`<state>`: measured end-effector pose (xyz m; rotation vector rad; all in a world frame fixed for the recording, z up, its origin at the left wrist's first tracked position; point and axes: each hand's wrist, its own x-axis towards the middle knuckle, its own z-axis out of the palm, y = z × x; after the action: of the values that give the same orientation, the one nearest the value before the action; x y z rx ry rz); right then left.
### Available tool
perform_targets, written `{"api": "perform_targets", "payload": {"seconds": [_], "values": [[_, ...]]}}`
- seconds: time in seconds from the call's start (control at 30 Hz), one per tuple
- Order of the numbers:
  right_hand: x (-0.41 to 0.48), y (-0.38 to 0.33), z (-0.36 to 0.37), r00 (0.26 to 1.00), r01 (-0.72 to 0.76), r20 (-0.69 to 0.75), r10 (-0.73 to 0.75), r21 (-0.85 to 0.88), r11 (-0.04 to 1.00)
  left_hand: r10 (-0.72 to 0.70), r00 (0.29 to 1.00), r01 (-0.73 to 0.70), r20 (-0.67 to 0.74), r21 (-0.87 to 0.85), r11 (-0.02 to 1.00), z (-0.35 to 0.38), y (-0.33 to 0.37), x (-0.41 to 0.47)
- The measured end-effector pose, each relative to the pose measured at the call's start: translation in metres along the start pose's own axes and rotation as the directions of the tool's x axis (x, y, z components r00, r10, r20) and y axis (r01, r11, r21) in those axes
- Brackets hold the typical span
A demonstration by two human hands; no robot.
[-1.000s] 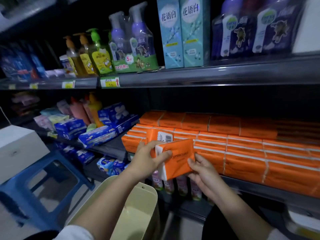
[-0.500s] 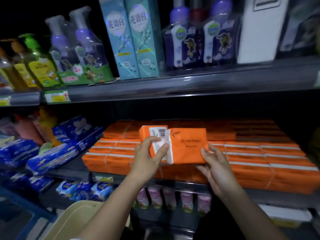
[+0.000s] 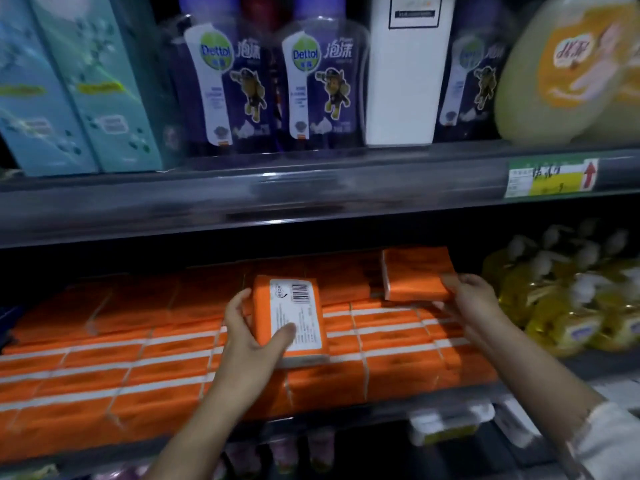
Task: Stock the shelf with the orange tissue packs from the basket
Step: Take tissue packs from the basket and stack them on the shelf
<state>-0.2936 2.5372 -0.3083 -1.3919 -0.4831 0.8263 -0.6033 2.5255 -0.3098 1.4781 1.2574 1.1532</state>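
Teal boxes [image 3: 79,91] stand upper left, purple Dettol bottles [image 3: 322,88] beside them. Yellow packs [image 3: 561,299] sit right, below a price tag [image 3: 550,178].

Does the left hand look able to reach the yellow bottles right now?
Probably not: the left hand grips a tissue pack, and the right hand lies between it and the yellow bottles.

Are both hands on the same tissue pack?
No: the left hand grips the barcode-labelled pack, while the right hand holds a separate orange pack.
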Motion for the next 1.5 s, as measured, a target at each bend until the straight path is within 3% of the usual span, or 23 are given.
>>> {"api": "perform_targets", "payload": {"seconds": [0.3,0.5,0.63,0.7,0.77,0.83,0.87,0.9,0.97,1.0,1.07,1.17,1.27,1.37,1.43,1.5], "values": [[0.05,0.01,0.033,0.999,-0.034,0.009,0.036,-0.159,0.987,-0.086,0.996,0.086,0.001,0.012,0.996,0.008,-0.011,0.009],[0.058,0.016,0.035,0.992,-0.035,0.086,0.089,-0.496,0.867,-0.092,0.996,0.092,0.008,0.017,0.996,0.01,-0.007,0.009],[0.055,0.009,0.026,0.996,0.085,0.076,-0.041,-0.764,0.64,-0.059,0.998,0.06,0.029,-0.024,0.998,0.007,-0.007,0.007],[0.046,0.003,0.024,0.993,0.078,0.007,-0.114,-0.77,0.633,0.025,1.0,-0.025,-0.007,0.006,1.0,0.004,-0.005,0.003],[0.02,-0.004,0.027,0.97,0.191,0.029,-0.24,-0.696,0.692,0.19,0.979,-0.181,-0.067,0.122,0.976,-0.004,0.002,-0.003],[-0.025,-0.008,0.039,0.948,0.317,0.182,-0.26,-0.518,0.794,0.442,0.894,-0.392,-0.07,0.353,0.849,-0.016,0.009,-0.011],[-0.051,-0.007,0.047,0.943,0.268,0.293,-0.159,-0.386,0.883,0.571,0.821,-0.49,-0.027,0.48,0.728,-0.022,0.011,-0.015],[-0.076,-0.006,0.056,0.908,0.123,0.42,0.008,-0.284,0.951,0.681,0.731,-0.579,0.044,0.569,0.584,-0.028,0.011,-0.021],[-0.114,-0.002,0.071,0.747,-0.134,0.606,0.273,-0.264,0.955,0.797,0.586,-0.673,0.148,0.636,0.377,-0.04,0.008,-0.032],[-0.128,0.001,0.078,0.682,-0.191,0.653,0.328,-0.274,0.943,0.813,0.56,-0.686,0.159,0.639,0.347,-0.046,0.008,-0.038],[-0.149,0.006,0.09,0.622,-0.236,0.703,0.345,-0.252,0.938,0.814,0.564,-0.678,0.141,0.641,0.359,-0.058,0.008,-0.052],[-0.177,0.013,0.105,0.595,-0.241,0.739,0.316,-0.211,0.947,0.772,0.635,-0.595,0.038,0.661,0.457,-0.081,0.006,-0.068],[-0.203,0.018,0.119,0.619,-0.208,0.743,0.256,-0.16,0.965,0.613,0.774,-0.429,-0.16,0.58,0.693,-0.104,-0.001,-0.081],[-0.225,0.02,0.134,0.65,-0.149,0.738,0.182,-0.111,0.983,0.236,0.897,-0.215,-0.373,0.098,0.972,-0.124,-0.001,-0.096],[-0.237,0.022,0.146,0.647,-0.112,0.748,0.148,-0.098,0.989,-0.063,0.944,-0.035,-0.324,-0.288,0.957,-0.135,0.001,-0.107],[-0.248,0.027,0.157,0.637,-0.059,0.76,0.129,-0.118,0.991,-0.165,0.959,0.053,-0.23,-0.428,0.902,-0.144,-0.003,-0.115]]}}
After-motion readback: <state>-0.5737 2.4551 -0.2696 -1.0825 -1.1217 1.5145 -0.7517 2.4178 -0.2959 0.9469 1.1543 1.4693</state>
